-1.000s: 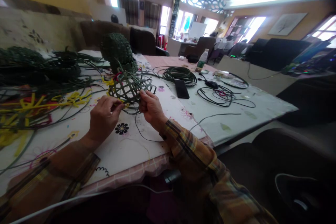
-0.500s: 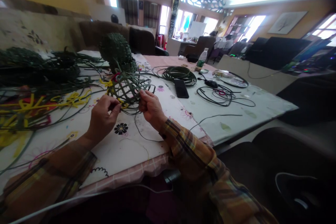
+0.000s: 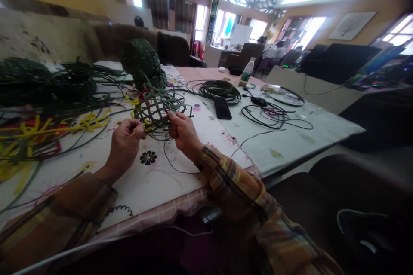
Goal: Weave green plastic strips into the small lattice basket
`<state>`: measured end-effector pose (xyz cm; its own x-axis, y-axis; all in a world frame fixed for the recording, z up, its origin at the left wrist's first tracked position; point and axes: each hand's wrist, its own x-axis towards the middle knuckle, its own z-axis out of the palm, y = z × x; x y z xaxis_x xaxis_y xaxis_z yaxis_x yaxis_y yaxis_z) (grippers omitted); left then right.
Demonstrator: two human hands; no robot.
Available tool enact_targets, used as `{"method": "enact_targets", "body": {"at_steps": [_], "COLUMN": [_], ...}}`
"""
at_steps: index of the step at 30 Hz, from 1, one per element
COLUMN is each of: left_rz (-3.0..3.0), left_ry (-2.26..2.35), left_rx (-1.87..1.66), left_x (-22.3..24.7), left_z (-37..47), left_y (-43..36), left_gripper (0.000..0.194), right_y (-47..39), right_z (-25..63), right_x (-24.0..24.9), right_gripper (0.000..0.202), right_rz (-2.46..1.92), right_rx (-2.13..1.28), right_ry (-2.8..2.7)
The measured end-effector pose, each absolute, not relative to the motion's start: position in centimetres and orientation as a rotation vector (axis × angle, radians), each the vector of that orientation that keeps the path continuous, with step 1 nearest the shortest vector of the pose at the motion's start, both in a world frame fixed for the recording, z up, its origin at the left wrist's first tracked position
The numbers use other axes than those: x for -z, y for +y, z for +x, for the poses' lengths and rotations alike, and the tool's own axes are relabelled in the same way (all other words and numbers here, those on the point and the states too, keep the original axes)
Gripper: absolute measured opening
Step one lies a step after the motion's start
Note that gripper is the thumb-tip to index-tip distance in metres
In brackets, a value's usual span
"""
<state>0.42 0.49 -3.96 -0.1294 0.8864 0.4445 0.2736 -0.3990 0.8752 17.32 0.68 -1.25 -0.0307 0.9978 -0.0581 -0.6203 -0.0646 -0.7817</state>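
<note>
An openwork basket [image 3: 158,109] of dark green strips lies on the table between my hands, with yellow and red ties along its left side. My right hand [image 3: 184,133] pinches a strip at the basket's near right side. My left hand [image 3: 127,139] is closed at the near left edge, beside a yellow tie; whether it holds a strip or the tie is hidden by the fingers. A thin dark strand [image 3: 171,161] trails from the basket toward my right wrist. Behind it stands a densely woven dark green piece [image 3: 142,62].
Yellow ties [image 3: 87,124] and dark green woven pieces [image 3: 74,84] crowd the left. To the right lie a coil of green strips [image 3: 219,90], a phone [image 3: 222,108], a bottle [image 3: 247,72] and loops of dark cord [image 3: 266,116]. A white cable [image 3: 106,240] crosses below the table's edge.
My left hand has closed further, its thumb drawn in against the fingers. My right hand has shifted slightly left along the basket, still pinching.
</note>
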Motion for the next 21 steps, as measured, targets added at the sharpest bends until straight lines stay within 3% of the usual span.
{"method": "enact_targets", "body": {"at_steps": [3,8,16,21], "left_rz": [1.583,2.009,1.269,1.312], "left_ry": [1.247,1.288,0.877,0.922], "left_rx": [-1.634,-1.717,-1.536,-1.421], "left_x": [4.3,4.0,3.6,3.7], "left_z": [0.6,0.6,0.7,0.0], "left_y": [0.5,-0.2,0.7,1.3], "left_gripper": [0.009,0.010,0.026,0.028], "right_y": [0.8,0.9,1.2,1.0], "right_z": [17.5,17.8,18.0,17.8], "right_x": [1.1,1.0,1.1,1.2], "right_gripper": [0.031,0.029,0.029,0.036], "right_rz": [-0.726,-0.717,-0.712,-0.722], "right_rx": [-1.539,-1.531,-1.532,-1.534], "right_ry": [-0.627,-0.635,-0.616,-0.633]}}
